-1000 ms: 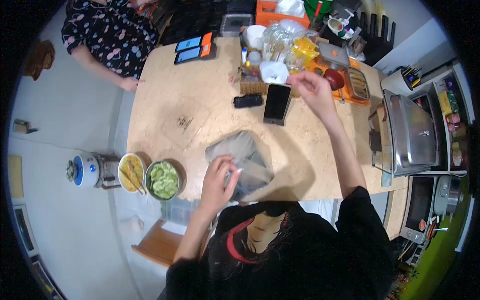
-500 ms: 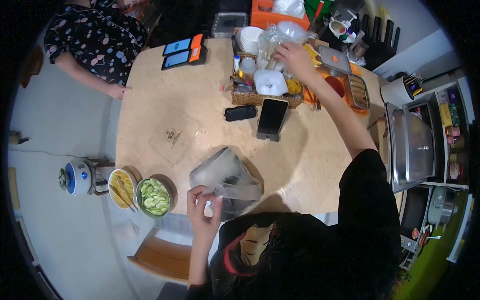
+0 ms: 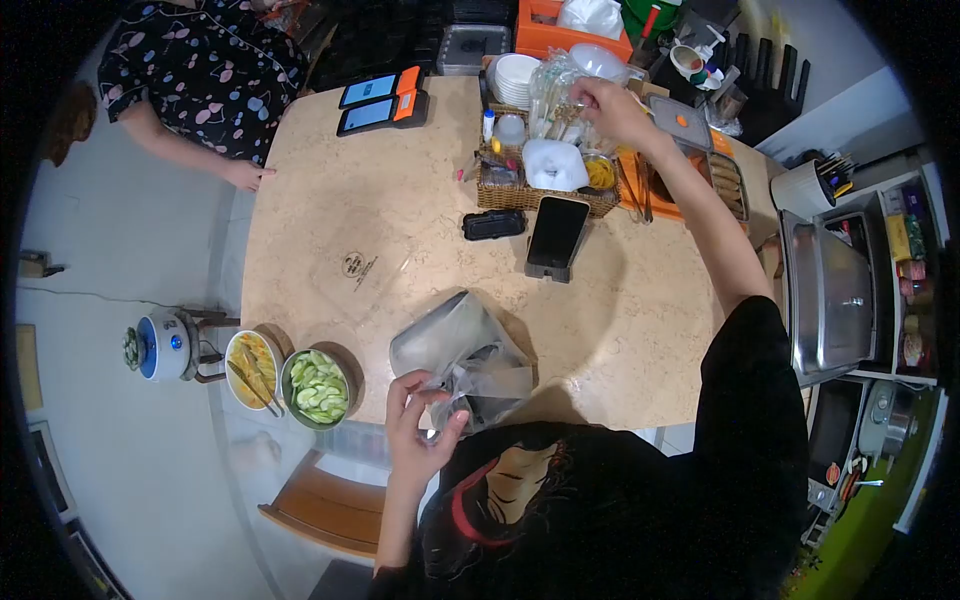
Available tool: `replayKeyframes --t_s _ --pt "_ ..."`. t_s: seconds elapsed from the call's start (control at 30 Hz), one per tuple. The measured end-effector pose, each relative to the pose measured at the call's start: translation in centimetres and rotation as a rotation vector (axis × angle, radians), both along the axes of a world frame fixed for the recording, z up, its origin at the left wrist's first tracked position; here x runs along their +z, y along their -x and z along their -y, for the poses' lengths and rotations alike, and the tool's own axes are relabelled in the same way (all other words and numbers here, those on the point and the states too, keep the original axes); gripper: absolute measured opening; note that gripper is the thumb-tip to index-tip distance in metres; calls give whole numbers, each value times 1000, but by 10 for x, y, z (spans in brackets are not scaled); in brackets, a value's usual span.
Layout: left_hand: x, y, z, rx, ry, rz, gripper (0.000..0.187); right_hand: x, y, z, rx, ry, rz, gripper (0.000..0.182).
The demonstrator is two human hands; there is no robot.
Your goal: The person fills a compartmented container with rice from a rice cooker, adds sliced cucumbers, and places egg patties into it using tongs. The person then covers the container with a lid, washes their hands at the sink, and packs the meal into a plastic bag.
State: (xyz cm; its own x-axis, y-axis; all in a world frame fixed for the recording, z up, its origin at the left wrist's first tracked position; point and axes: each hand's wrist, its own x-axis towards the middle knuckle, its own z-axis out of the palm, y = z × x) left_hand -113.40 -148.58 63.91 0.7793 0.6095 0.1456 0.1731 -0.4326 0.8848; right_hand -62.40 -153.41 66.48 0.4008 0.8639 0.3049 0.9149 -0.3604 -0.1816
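Observation:
At the table's near edge, my left hand (image 3: pixel 420 430) pinches the gathered top of a translucent plastic bag (image 3: pixel 460 345); something dark shows inside it. My right hand (image 3: pixel 612 108) is stretched to the far side, over the wicker basket (image 3: pixel 548 200), with its fingers closed at clear plastic packets (image 3: pixel 552 90). What those fingers hold is too small to make out. In the basket are a white container (image 3: pixel 555 165), small jars and yellow bands (image 3: pixel 600 173). White lids (image 3: pixel 517 78) are stacked behind it.
A phone on a stand (image 3: pixel 558 237) and a black case (image 3: pixel 494 225) lie before the basket. Cucumber bowl (image 3: pixel 318 388) and yellow food bowl (image 3: pixel 253 370) stand left. Two orange-black terminals (image 3: pixel 382 103) are at the back. Another person's hand (image 3: pixel 245 175) touches the table's left edge.
My right hand has shifted slightly right and its fingers have drawn together. My left hand has bunched the bag's top more. The whole view has moved slightly.

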Motion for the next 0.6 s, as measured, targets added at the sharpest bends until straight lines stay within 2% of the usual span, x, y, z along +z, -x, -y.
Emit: replayKeyframes --t_s 0.07,0.1,0.17,0.27,0.4,0.5,0.6 --pt "0 0 -2 -20 -56 27 24 -6 -18 0 -82 14 -259 28" --pt "-1 1 -3 -19 -57 27 24 -7 -24 0 -81 14 -259 28" --pt "-3 2 -2 -19 1 27 24 -10 -31 1 59 -235 -309 25" --pt "-1 1 -3 -31 -9 11 22 -14 -33 -3 100 -308 -366 24" --pt "2 0 0 -23 16 11 21 -13 -35 -5 150 -313 -352 24" --pt "2 -1 1 -16 52 16 18 -14 -34 -5 88 -288 -379 25" --pt "-1 -1 1 -22 -3 34 21 -15 -29 -6 75 -366 -427 29"
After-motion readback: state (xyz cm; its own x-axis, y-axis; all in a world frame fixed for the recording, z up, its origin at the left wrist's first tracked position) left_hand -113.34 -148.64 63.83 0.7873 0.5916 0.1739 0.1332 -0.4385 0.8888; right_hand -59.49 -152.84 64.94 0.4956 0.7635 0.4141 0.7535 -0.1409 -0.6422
